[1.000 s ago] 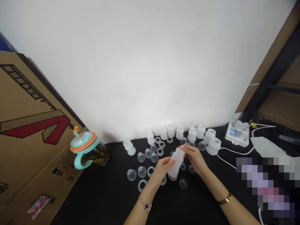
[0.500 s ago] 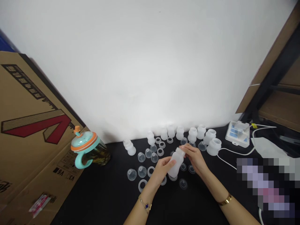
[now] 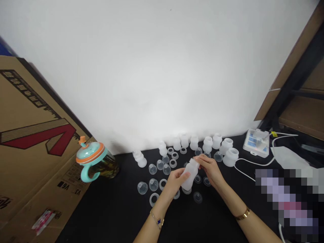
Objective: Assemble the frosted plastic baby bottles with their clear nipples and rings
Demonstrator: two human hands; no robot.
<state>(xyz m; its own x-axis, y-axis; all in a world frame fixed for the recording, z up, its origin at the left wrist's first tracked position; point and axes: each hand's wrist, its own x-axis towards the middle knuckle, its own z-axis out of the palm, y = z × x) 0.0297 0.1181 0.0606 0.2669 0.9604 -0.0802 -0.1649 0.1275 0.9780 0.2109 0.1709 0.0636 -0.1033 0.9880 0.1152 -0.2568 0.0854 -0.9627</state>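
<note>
Evidently light, the milky-white bottle (image 3: 189, 174) looks like moulded plastic, and its visible wall suggests a shell that gives a little under a squeeze but springs back. It leans in the person's two hands in front of the scattered parts, its neck (image 3: 193, 162) pointing up and to the right. A pale ring shows just below its base; whether the two touch is not clear.

The left hand (image 3: 176, 179) has its fingers closed around the body, thumb across the near side, which seems the right place: the broad part gives the most surface, and a smooth skin like this could slip or turn under a fingertip grip. The right hand (image 3: 207, 166) has its fingers drawn together at the mouth; whether they pinch the rim or some small part there, I cannot tell.

Similar white bottles (image 3: 231, 157) stand along the back of the black bench (image 3: 101, 209), probably easy to knock over if brushed. The clear domes (image 3: 142, 188) look stiff and slick, best taken by the sides, while the open rings (image 3: 154, 199) invite a pinch on the outer edge.
</note>
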